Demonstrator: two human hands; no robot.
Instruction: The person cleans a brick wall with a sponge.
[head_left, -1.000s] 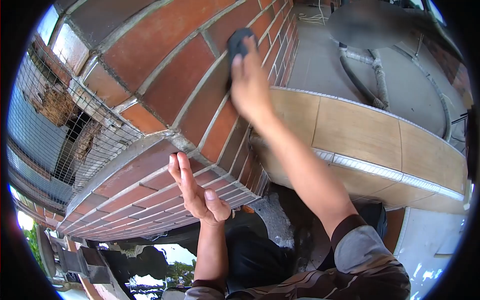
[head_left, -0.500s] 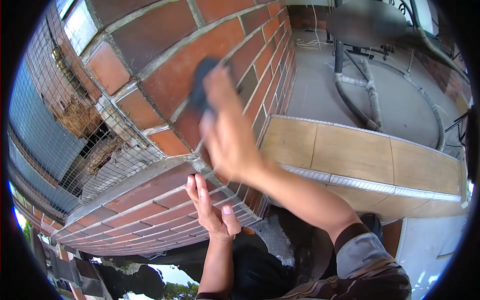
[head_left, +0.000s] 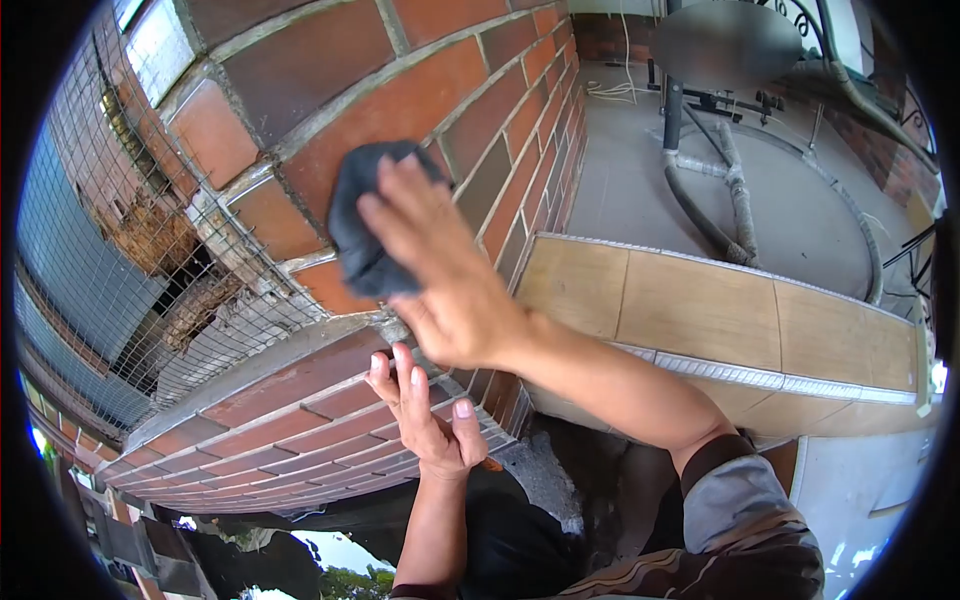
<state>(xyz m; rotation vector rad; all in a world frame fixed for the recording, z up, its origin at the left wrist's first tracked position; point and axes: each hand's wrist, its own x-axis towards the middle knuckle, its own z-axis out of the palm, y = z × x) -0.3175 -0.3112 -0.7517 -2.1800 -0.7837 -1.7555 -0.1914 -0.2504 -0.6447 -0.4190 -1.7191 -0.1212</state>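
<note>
My right hand (head_left: 455,285) presses a dark grey cloth (head_left: 365,225) flat against the red-brown brick wall (head_left: 400,95), close to its corner. The fingers are spread across the cloth and slightly blurred. Below it, my left hand (head_left: 428,415) is raised with palm partly turned up and fingers apart, holding nothing. It overlaps the lower brick face (head_left: 270,420) near the corner edge in this view.
Wire mesh (head_left: 90,290) covers an opening at left, with broken masonry behind it. To the right runs a tan tiled step (head_left: 700,305) with white ribbed edging. Beyond are a grey floor (head_left: 625,170) and wrapped pipes (head_left: 740,190).
My right hand has slid the cloth left and down along the bricks toward the corner, and the cloth now shows more spread out. My left hand stays nearly in place, fingers a little wider.
</note>
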